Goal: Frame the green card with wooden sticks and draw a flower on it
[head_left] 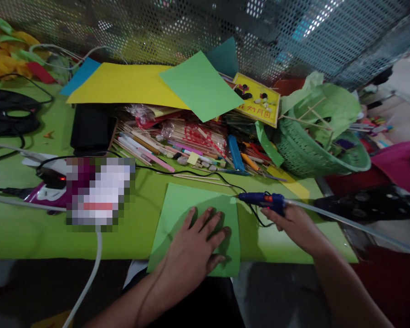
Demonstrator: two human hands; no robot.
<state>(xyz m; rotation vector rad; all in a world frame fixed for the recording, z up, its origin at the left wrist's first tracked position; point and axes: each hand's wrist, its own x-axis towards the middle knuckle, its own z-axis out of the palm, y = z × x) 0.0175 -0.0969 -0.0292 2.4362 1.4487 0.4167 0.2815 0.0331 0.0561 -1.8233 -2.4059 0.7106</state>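
A green sheet of paper (184, 200) lies at the front edge of the table, its lower end reaching past the edge. My left hand (201, 241) rests flat on it with the fingers spread. To the right, my right hand (297, 225) is wrapped round the handle of a blue hot glue gun (261, 199). The gun's nozzle points left, at the sheet's upper right corner, where a small whitish spot shows. A long translucent glue stick (331, 219) runs out of the back of the gun. A black cord passes beneath and behind the gun.
Pens, sticks and wrapped bundles (191, 136) are heaped behind the sheet, under yellow paper (130, 84) and a light green sheet (203, 86). A green basket (321, 146) stands at right. At left are a purple power strip (41, 196), a white cable (97, 259) and a black device (90, 127).
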